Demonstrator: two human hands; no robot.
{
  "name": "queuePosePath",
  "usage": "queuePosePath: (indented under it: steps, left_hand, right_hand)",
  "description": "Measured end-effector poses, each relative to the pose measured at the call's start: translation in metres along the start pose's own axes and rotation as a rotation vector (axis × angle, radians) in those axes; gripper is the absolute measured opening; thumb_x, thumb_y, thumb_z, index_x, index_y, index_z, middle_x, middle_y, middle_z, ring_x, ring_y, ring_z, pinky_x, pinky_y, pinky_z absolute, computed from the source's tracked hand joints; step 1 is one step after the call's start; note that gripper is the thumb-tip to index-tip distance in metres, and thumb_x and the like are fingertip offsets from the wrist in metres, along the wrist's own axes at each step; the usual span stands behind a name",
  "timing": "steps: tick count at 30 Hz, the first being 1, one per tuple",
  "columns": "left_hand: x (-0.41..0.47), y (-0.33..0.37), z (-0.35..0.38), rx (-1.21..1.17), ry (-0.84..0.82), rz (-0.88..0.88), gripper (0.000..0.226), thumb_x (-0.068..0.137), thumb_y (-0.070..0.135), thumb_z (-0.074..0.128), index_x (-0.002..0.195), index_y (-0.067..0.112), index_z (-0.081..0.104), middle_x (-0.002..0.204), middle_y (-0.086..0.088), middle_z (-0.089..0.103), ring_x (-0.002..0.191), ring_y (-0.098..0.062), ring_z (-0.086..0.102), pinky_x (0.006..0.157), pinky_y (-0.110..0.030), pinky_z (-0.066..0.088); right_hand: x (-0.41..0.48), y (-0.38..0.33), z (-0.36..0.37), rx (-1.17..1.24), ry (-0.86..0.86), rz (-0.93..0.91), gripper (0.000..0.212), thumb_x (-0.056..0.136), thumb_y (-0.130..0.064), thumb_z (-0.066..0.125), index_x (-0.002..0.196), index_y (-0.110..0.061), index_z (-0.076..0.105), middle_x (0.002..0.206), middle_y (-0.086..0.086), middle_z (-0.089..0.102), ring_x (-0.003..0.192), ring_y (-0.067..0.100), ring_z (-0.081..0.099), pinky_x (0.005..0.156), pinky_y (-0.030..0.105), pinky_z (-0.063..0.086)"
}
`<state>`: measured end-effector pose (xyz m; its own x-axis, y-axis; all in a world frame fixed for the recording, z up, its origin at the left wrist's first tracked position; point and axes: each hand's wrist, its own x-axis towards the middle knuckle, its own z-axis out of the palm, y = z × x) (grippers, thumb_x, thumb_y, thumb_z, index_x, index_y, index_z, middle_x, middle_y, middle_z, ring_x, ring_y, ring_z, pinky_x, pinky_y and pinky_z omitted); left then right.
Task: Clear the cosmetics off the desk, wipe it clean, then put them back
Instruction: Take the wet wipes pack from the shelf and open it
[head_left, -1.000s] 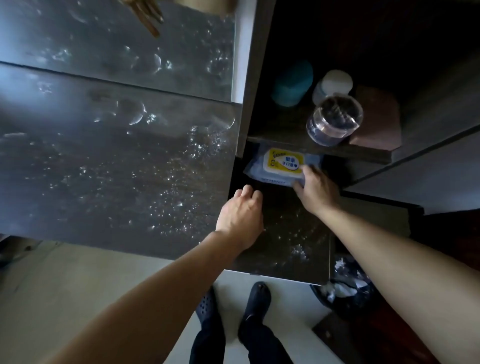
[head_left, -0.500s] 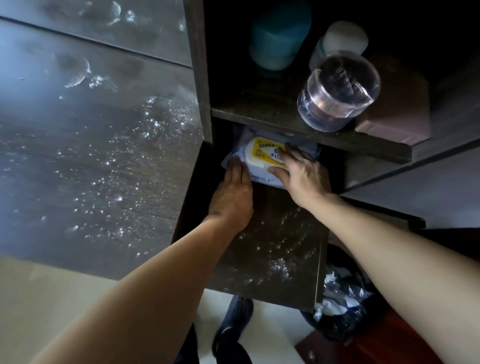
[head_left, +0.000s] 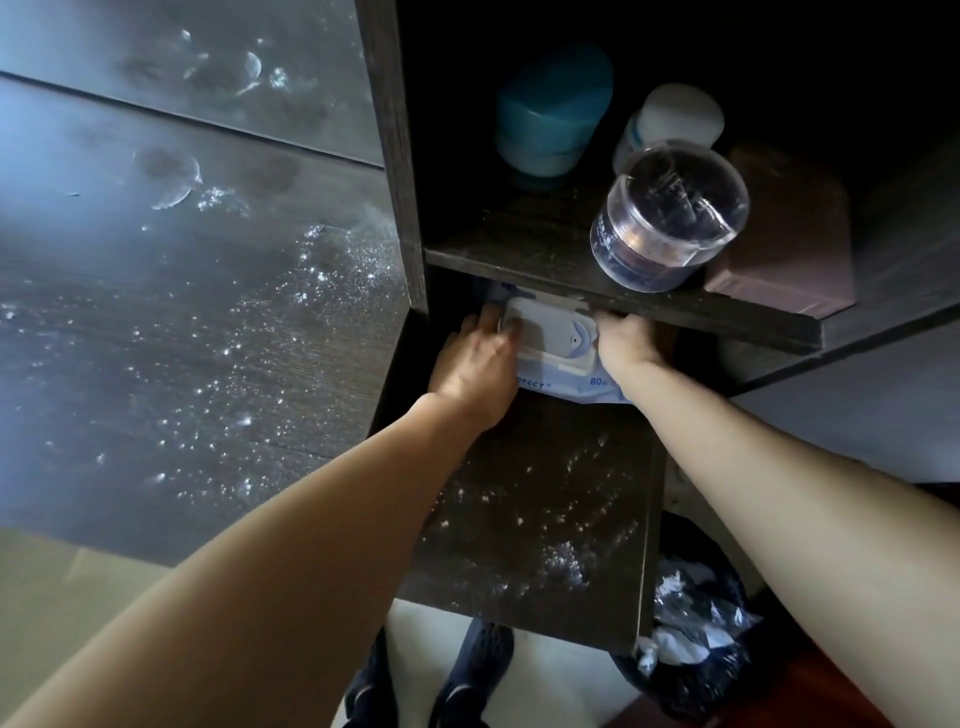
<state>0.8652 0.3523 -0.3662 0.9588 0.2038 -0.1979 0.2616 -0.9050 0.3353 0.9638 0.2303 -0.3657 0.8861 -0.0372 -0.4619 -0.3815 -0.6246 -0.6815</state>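
The dark counter (head_left: 182, 338), speckled with white dust, fills the left; at its right end the left hand (head_left: 470, 364) curls its fingers over the left edge of a wipes pack (head_left: 550, 338) lying under a shelf (head_left: 519, 249). The right hand (head_left: 626, 340) lies against the wipes pack's right end, its fingers hidden, so I cannot tell its grip; on the shelf above stand a teal jar (head_left: 550, 114), a white-capped bottle (head_left: 675, 117) and a clear jar (head_left: 665, 218)
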Motion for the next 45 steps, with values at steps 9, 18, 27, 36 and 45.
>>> queuePosePath:
  steps: [9, 18, 27, 36, 45]
  left_hand:
    - [-0.019, -0.001, 0.004, -0.111, -0.105, -0.030, 0.060, 0.089, 0.004, 0.047, 0.145, 0.013, 0.029, 0.156, -0.005, 0.018, 0.141, -0.027, 0.024, 0.112, -0.036, 0.028]
    - [-0.013, -0.003, 0.006, -0.173, -0.022, -0.071, 0.043, 0.094, 0.015, 0.047, 0.135, 0.007, 0.040, 0.137, -0.011, 0.046, 0.117, -0.032, 0.052, 0.094, -0.039, 0.045]
    - [-0.002, 0.006, -0.001, -0.230, 0.106, -0.194, 0.029, 0.091, 0.040, 0.056, 0.107, 0.016, 0.060, 0.110, -0.007, 0.062, 0.094, -0.029, 0.062, 0.071, -0.031, 0.043]
    - [0.005, 0.011, 0.007, -0.212, 0.149, -0.293, 0.024, 0.094, 0.031, 0.047, 0.108, 0.021, 0.063, 0.121, -0.004, 0.056, 0.104, -0.029, 0.058, 0.079, -0.035, 0.043]
    - [0.003, 0.004, 0.004, -0.485, 0.107, -0.330, 0.018, 0.088, 0.033, 0.063, 0.102, 0.024, 0.069, 0.124, -0.001, 0.053, 0.107, -0.023, 0.057, 0.086, -0.029, 0.045]
  right_hand:
    - [-0.010, -0.014, 0.011, -0.157, -0.139, 0.020, 0.034, 0.090, -0.008, 0.058, 0.122, 0.000, 0.049, 0.123, 0.013, 0.054, 0.116, 0.027, 0.050, 0.098, 0.034, 0.038]
    - [-0.003, -0.020, -0.008, 0.298, -0.353, 0.277, 0.012, 0.083, -0.008, 0.066, 0.074, -0.013, 0.060, 0.066, -0.003, 0.058, 0.055, 0.006, 0.046, 0.053, 0.016, 0.044]
    - [-0.002, -0.027, -0.011, 0.231, -0.498, 0.118, 0.016, 0.092, -0.012, 0.051, 0.083, -0.016, 0.064, 0.078, -0.006, 0.068, 0.054, 0.002, 0.046, 0.055, 0.016, 0.040]
    - [0.006, -0.016, -0.011, -0.119, -0.420, -0.113, 0.025, 0.090, -0.017, 0.055, 0.113, -0.015, 0.062, 0.111, 0.001, 0.062, 0.096, 0.015, 0.053, 0.077, 0.026, 0.045]
    - [0.005, -0.008, -0.020, 0.182, -0.524, -0.060, 0.021, 0.095, -0.006, 0.046, 0.093, -0.019, 0.062, 0.106, 0.002, 0.067, 0.107, 0.020, 0.062, 0.087, 0.025, 0.052]
